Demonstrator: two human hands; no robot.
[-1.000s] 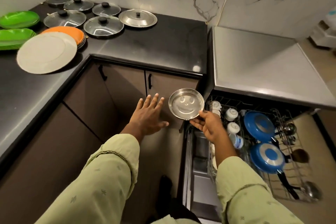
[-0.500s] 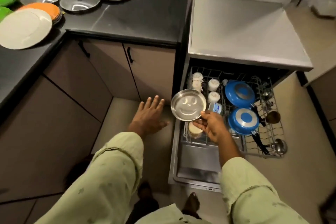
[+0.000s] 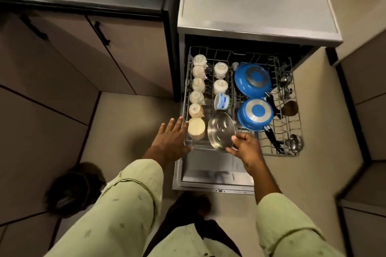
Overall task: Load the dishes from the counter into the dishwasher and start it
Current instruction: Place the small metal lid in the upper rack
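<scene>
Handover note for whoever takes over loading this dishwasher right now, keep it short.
Right hand pinches the steel plate by its rim, over the front of the rack.
Left hand open, beside the rack.
Done: cups, two blue pans and ladles are racked.
Left: seat the plate, load any counter dishes (out of view), close the door, start.

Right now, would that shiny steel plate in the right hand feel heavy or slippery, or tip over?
Probably stiff and light: the steel plate looks thin, and the right hand holds it by the rim. Its polished surface suggests a slippery grip. Round, it could roll or tip in the rack.
</scene>
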